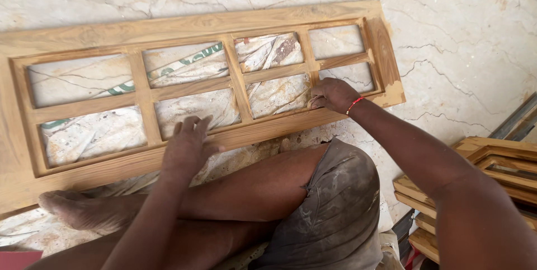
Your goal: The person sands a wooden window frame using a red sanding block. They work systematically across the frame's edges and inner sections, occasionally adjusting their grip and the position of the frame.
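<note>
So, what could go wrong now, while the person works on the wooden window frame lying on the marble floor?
The right hand presses something small, perhaps sandpaper, against the light brown wooden window frame; fingers could catch a splinter. Only the left hand steadies the frame, so it might slide on the smooth marble floor. The chipped corner could break further.

The person has bare arms and bare hands, with no sleeves. Just behind the fingers of the right hand (334,94), a thin red thread bracelet (354,104) circles the wrist. The shorts (335,203) are grey (dusty, with pale stains). The foot (72,207) is bare.
</note>
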